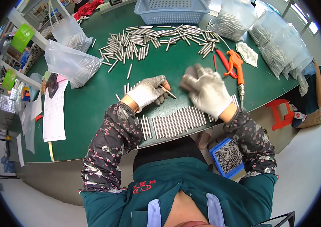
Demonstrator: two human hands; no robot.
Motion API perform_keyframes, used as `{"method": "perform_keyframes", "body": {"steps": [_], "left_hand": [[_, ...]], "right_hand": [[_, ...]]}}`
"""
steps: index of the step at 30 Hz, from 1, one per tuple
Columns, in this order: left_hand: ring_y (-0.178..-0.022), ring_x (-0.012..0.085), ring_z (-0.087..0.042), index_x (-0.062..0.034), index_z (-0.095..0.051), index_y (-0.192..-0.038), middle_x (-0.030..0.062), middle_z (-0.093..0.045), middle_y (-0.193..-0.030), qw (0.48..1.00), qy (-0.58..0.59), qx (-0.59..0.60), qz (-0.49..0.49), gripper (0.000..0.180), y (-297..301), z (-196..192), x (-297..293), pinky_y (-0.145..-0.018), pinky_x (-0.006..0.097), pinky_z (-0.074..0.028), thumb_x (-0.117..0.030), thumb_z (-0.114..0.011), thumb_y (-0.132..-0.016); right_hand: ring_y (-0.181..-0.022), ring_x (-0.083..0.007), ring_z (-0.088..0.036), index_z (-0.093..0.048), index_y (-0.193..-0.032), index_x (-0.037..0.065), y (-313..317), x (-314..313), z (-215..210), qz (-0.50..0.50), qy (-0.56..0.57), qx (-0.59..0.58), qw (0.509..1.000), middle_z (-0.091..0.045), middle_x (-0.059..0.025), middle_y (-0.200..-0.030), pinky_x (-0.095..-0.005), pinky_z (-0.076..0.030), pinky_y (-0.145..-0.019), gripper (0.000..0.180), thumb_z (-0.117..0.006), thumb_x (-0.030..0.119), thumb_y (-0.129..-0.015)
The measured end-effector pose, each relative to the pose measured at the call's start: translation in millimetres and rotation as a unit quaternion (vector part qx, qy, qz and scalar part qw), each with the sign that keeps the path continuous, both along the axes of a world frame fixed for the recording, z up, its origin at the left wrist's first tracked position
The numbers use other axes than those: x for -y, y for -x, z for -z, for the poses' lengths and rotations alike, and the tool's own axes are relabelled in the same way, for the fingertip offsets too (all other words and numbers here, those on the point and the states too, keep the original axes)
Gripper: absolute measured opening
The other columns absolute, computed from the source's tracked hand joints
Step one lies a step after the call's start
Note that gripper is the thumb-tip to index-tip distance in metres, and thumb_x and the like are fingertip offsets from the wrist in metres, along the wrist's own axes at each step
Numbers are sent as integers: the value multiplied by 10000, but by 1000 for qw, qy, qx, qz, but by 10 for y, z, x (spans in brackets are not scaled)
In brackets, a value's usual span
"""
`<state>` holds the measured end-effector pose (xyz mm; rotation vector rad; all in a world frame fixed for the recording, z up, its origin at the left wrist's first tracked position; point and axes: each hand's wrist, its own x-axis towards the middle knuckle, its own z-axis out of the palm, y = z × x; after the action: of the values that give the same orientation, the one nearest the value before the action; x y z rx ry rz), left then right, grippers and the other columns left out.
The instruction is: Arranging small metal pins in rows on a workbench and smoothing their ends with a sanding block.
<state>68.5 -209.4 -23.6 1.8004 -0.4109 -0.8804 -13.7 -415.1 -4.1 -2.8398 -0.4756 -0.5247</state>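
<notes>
My left hand (148, 92), in a whitish glove with grey fingers, pinches a slim metal pin (168, 92) between thumb and forefinger, the pin slanting toward the middle. To its right, my gloved right hand (209, 90) hovers over the table; its fingers are smeared by motion, so I cannot tell whether they hold anything. Below both hands, along the near table edge, a row of metal pins (179, 122) lies side by side. A shorter group of pins (145, 128) sits left of that row. Other pins are partly hidden beneath my left hand.
A loose pile of pins (137, 41) spreads across the far side of the green table (88, 125). Behind it stands a blue basket (171, 16). Plastic bags of pins (78, 70) flank both sides. An orange air gun (237, 66) lies right; a blue bin (226, 157) sits below.
</notes>
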Motion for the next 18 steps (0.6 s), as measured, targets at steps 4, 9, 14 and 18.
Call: {"method": "perform_keyframes", "body": {"steps": [4,9,14,18], "left_hand": [[-615,84,-551,-20,-534,-973,42,-583,-775,1000,-1,-9,1,75,4,-8,14,-536,205,-467,-6,-465,-948],[-628,87,-557,-16,-535,-978,41,-582,-778,1000,-7,23,12,91,4,-23,6,-547,207,-467,18,-460,-940],[-622,87,-556,-19,-536,-979,39,-584,-783,999,11,20,25,106,-7,17,-35,-549,207,-467,32,-458,-930],[-623,89,-556,-12,-535,-967,42,-581,-779,1000,-2,17,23,126,30,-17,-21,-548,205,-465,62,-449,-912]], "right_hand": [[-913,-354,-595,-664,-992,117,125,-75,21,-144,-65,-7,987,-561,-202,-1038,-461,-482,-739,231,-621,215,-786],[-883,-356,-597,-654,-989,150,58,21,-74,-77,-61,3,995,-564,-200,-1005,-464,-478,-744,210,-587,187,-793],[-885,-349,-597,-648,-991,119,-41,70,-57,-2,6,1,1000,-565,-189,-987,-461,-480,-753,221,-590,226,-806],[-881,-337,-587,-653,-971,121,92,-84,102,-146,-86,48,984,-569,-173,-990,-449,-472,-727,183,-577,195,-821]]}}
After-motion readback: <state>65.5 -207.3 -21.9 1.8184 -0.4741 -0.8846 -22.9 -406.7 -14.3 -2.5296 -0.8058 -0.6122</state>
